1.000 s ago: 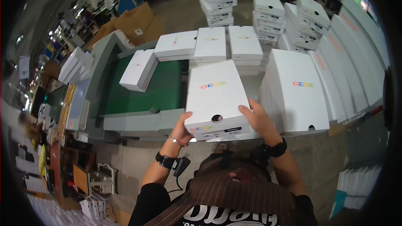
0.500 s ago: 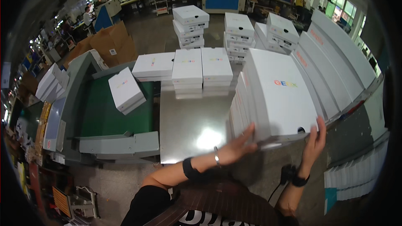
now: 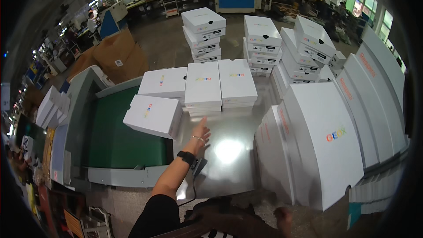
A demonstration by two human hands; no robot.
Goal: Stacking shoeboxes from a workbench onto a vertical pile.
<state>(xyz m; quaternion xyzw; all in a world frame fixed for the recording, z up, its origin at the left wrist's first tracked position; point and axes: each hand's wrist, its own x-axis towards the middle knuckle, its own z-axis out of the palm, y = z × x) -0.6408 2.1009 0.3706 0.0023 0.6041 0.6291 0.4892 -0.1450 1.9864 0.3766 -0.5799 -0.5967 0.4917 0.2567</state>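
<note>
**Left hand reaching across steel table toward white boxes**

Left hand (image 3: 201, 131) is stretched out over the shiny steel table (image 3: 229, 158), fingers open and flat, gripping nothing. A black wrist strap (image 3: 186, 157) sits on the forearm. The fingertips are near, but not touching, the white box on the belt edge (image 3: 153, 115), which overhangs the right edge of the green conveyor belt (image 3: 110, 141) where it meets the table.

Right hand (image 3: 283, 220) is low at the bottom edge of the view, just below the near corner of the upright box row; it is blurred and mostly hidden, so I cannot tell whether it is open or closed.

At the far edge of the table lie three flat box stacks (image 3: 202, 86) side by side, each a few boxes high. Along the table's right edge stands an upright box row (image 3: 317, 141), at least three boxes leaning on end, the front one largest in view. Beyond the table on the floor: three taller box piles (image 3: 203, 33). Brown cartons (image 3: 116, 55) sit far left.
</note>
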